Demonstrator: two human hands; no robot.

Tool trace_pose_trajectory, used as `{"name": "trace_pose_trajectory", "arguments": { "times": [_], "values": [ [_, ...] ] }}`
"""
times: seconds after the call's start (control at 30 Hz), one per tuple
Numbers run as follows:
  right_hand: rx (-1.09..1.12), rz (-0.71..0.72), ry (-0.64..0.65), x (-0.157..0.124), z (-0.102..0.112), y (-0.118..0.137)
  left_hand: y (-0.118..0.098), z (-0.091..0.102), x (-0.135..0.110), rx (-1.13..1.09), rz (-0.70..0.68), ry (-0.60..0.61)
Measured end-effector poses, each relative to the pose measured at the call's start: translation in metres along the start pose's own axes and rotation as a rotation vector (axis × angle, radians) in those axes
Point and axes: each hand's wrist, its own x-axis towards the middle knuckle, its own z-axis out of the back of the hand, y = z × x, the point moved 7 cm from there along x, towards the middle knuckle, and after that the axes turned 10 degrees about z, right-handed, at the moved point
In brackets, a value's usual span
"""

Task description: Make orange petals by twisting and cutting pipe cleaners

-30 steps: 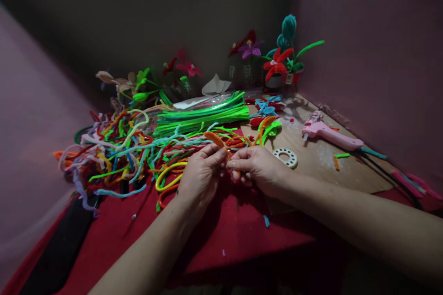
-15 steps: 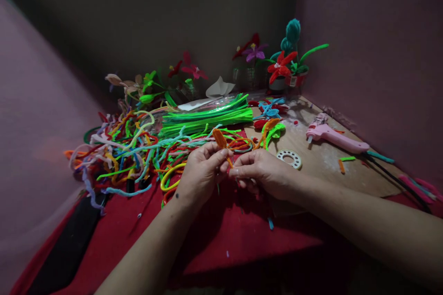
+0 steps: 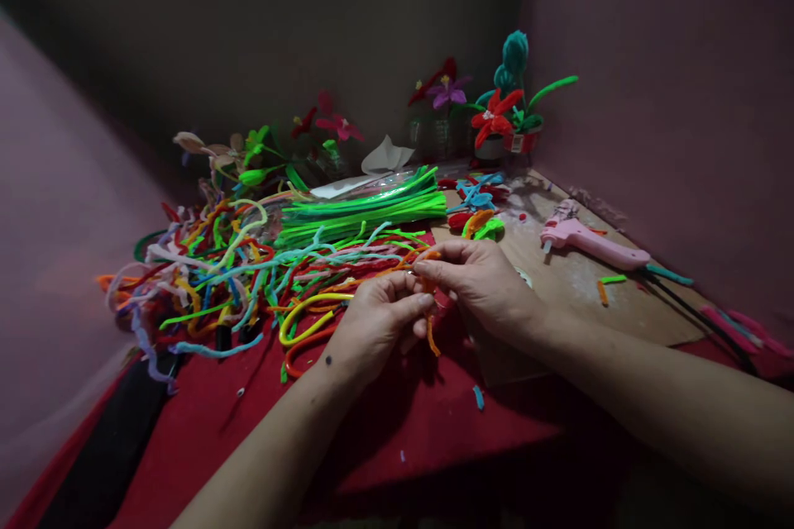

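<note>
Between my two hands is a piece of orange pipe cleaner (image 3: pixel 432 340), its thin tail hanging below the fingers. My left hand (image 3: pixel 381 318) is closed, thumb and fingers pinching this piece. Just above and to the right, my right hand (image 3: pixel 487 285) is closed too, its thumb and index tips pressed together at the upper part of the orange piece. The fingers hide most of that part. Behind the hands lie loose pipe cleaners (image 3: pixel 328 264) in many colours and a bundle of green pipe cleaners (image 3: pixel 365 211) in clear plastic.
A pink glue gun (image 3: pixel 595 244) rests on the brown board (image 3: pixel 571 306) at right. Orange and green shaped pieces (image 3: pixel 487 227) lie behind my right hand. Pipe-cleaner flowers (image 3: pixel 496 116) stand along the back wall. A red cloth (image 3: pixel 397 430) covers the table; a black strip (image 3: pixel 112 438) lies at left.
The orange piece has turned: its rounded end stood up above my fingers, and now a tail hangs down. My right hand has moved up, covering most of the white ring. The view has shifted slightly.
</note>
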Motion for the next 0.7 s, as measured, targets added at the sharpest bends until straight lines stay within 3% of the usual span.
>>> {"name": "trace_pose_trajectory", "arguments": {
  "times": [0.13,0.23,0.33,0.47,0.6,0.7],
  "values": [
    [-0.138,0.029,-0.038,-0.002,0.003,0.003,0.009,-0.005,0.006,-0.092,0.095,0.117],
    [-0.258,0.163,-0.032,-0.004,0.001,0.013,0.016,-0.007,0.009,-0.211,0.187,0.211],
    [-0.345,0.285,-0.008,-0.004,-0.001,0.022,0.018,-0.005,0.009,-0.263,0.214,0.210],
    [-0.402,0.232,0.038,0.000,0.000,0.019,0.018,-0.002,0.007,-0.267,0.218,0.196],
    [-0.480,0.333,0.040,0.000,0.000,0.024,0.019,-0.004,0.007,-0.281,0.233,0.219],
    [-0.356,0.242,0.025,0.002,0.002,0.015,0.016,-0.005,0.007,-0.286,0.197,0.207]
  ]
}}
